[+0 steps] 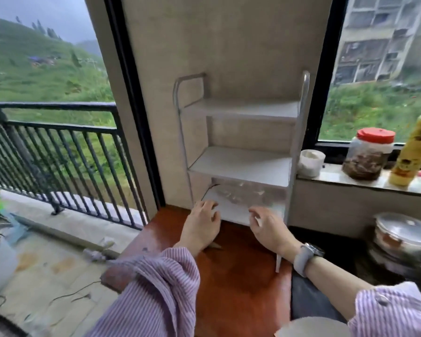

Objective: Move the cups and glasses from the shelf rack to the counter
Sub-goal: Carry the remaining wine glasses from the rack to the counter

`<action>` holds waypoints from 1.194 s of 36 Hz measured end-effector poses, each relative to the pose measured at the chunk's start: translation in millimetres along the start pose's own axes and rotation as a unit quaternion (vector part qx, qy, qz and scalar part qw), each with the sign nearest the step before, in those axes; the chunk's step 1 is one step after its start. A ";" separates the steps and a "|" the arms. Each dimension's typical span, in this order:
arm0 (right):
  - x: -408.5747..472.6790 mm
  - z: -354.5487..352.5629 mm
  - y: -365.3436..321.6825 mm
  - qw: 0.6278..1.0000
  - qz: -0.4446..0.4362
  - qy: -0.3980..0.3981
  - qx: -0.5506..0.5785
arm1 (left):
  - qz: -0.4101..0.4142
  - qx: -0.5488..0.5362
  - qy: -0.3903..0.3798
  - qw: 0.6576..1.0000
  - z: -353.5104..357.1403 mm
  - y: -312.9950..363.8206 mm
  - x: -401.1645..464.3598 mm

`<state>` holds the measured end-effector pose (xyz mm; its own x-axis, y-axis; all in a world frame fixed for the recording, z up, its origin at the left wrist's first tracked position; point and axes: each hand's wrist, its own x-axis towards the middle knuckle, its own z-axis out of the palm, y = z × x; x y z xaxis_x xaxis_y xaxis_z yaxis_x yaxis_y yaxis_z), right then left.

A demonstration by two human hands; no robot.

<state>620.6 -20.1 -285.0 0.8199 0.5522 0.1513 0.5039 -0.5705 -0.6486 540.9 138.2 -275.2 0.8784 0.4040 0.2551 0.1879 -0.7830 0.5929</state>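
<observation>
While blurred, perhaps glasses (243, 193) on shelf rack (241, 164) bottom tier; both hands (202, 222) spread, empty.

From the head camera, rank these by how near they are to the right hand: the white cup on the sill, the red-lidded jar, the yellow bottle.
Measured from the right hand:
1. White cup, on the sill's left end, beside the shelf rack.
2. Red-lidded jar, mid-sill, right of the cup.
3. Yellow bottle, farthest right, near the frame edge.
</observation>
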 end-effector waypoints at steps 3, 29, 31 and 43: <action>22.8 18.8 15.8 0.997 0.053 0.038 0.028 | 0.008 -0.047 -0.018 0.999 25.1 -20.4 32.0; 127.3 85.6 78.3 0.953 0.106 0.231 0.166 | 0.084 -0.301 -0.010 0.950 154.7 -57.5 163.5; 128.5 85.2 77.2 0.952 0.106 0.234 0.165 | 0.086 -0.308 0.006 0.948 155.9 -58.4 163.8; 73.6 99.4 67.9 0.958 0.079 0.211 0.176 | 0.076 -0.335 0.002 0.939 132.2 -60.1 100.0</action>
<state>688.1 42.3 -392.1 0.9525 0.1388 0.2711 0.3031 -0.3458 -0.8880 675.5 163.1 -386.2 0.8710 0.3140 0.3779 -0.2592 -0.3598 0.8963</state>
